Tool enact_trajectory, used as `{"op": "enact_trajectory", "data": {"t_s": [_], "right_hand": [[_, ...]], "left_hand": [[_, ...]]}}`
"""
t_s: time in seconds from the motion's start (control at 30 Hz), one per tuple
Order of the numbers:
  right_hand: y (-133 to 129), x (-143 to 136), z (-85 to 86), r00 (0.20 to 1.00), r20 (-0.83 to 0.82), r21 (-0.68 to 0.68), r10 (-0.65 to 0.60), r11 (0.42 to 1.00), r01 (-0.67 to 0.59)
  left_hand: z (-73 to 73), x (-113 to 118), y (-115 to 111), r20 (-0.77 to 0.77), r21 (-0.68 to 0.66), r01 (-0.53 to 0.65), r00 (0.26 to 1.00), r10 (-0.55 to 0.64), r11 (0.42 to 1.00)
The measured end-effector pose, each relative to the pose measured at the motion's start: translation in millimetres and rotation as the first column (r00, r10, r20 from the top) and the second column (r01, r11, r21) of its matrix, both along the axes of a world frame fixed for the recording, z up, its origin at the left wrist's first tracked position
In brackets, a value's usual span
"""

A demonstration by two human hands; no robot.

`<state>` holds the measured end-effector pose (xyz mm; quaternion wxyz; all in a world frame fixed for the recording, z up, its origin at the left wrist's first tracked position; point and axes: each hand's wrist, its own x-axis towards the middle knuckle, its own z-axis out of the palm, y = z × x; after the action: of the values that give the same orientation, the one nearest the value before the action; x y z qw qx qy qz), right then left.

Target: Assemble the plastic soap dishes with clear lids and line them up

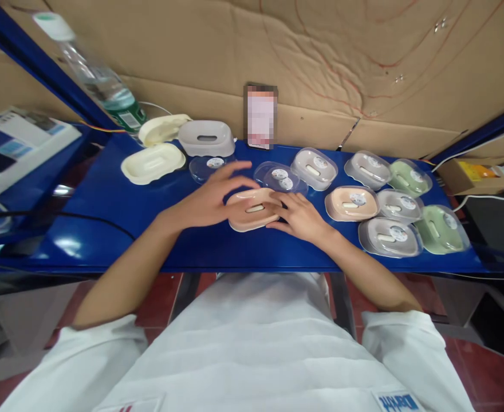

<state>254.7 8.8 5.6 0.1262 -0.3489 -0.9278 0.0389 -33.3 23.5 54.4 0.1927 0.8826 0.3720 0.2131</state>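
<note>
A peach soap dish with a slot in its middle lies on the blue table, and both my hands grip it. My left hand holds its left end, fingers spread over the top. My right hand holds its right end. Just behind it lie a clear lid with a round sticker and another clear lid.
Right of my hands stand several lidded soap dishes, such as a peach one, grey ones and green ones. At the back left are cream dish parts, a grey part and a plastic bottle. Cardboard lines the wall behind.
</note>
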Motion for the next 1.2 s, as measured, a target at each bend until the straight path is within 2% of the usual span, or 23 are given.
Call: {"op": "enact_trajectory", "data": {"t_s": [0.03, 0.07, 0.13, 0.2, 0.3, 0.37, 0.47, 0.53, 0.6, 0.7, 0.8, 0.93, 1.03, 1.1, 1.2], "right_hand": [[0, -1, 0.1, 1.000, -0.002, 0.017, 0.005, 1.000, -0.005], [-1, -2, 0.0, 1.000, -0.005, 0.030, 0.017, 0.999, -0.017], [-1, -5, -1.2, 0.998, -0.010, 0.038, 0.056, 0.998, -0.055], [-1, -9, -3.2, 0.995, -0.008, 0.018, 0.104, 0.994, -0.104], [-2, -14, -4.8, 0.990, 0.000, -0.025, 0.143, 0.989, -0.143], [-6, -15, -3.5, 0.991, 0.012, -0.031, 0.134, 0.991, -0.134], [-12, -15, 0.6, 0.991, 0.026, -0.010, 0.131, 0.991, -0.131], [-14, -13, 2.6, 0.991, 0.022, -0.009, 0.134, 0.991, -0.134], [-11, -10, 3.0, 0.995, 0.000, -0.001, 0.098, 0.995, -0.098], [2, -1, 2.0, 0.997, -0.056, 0.056, -0.056, 0.997, 0.059], [15, 9, 1.5, 0.980, -0.092, 0.086, -0.178, 0.979, 0.186], [25, 18, 0.3, 0.963, -0.107, 0.092, -0.246, 0.962, 0.256], [27, 19, -2.2, 0.952, -0.123, 0.089, -0.282, 0.952, 0.293], [28, 20, -4.0, 0.945, -0.160, 0.076, -0.287, 0.950, 0.302], [31, 21, -4.8, 0.926, -0.266, 0.049, -0.269, 0.955, 0.291]], "left_hand": [[3.1, 5, 7, 0.026, 0.066, -0.132, 0.991, 0.131, 0.989], [4.5, 12, 12, 0.047, 0.134, -0.265, 0.964, 0.261, 0.955], [2.3, 32, 22, 0.061, 0.241, -0.459, 0.886, 0.459, 0.855], [-5.0, 53, 30, 0.016, 0.295, -0.523, 0.839, 0.543, 0.799], [-18.9, 65, 43, -0.035, 0.305, -0.501, 0.844, 0.535, 0.810], [-27.1, 53, 54, -0.032, 0.309, -0.522, 0.830, 0.557, 0.795], [-36.2, 12, 71, -0.085, 0.268, -0.588, 0.775, 0.626, 0.763], [-39.4, -17, 81, -0.106, 0.212, -0.671, 0.707, 0.700, 0.710], [-40.1, -36, 89, -0.123, 0.185, -0.678, 0.702, 0.702, 0.711], [-36.2, -43, 91, -0.147, 0.187, -0.641, 0.731, 0.666, 0.745], [-27.5, -34, 84, -0.129, 0.189, -0.626, 0.748, 0.651, 0.757], [-20.6, -14, 67, -0.117, 0.197, -0.541, 0.815, 0.567, 0.818], [-22.7, -3, 61, -0.150, 0.208, -0.472, 0.850, 0.505, 0.856], [-22.1, 1, 60, -0.157, 0.219, -0.460, 0.854, 0.496, 0.860], [-9.5, 6, 53, -0.151, 0.251, -0.441, 0.861, 0.485, 0.862]]}}
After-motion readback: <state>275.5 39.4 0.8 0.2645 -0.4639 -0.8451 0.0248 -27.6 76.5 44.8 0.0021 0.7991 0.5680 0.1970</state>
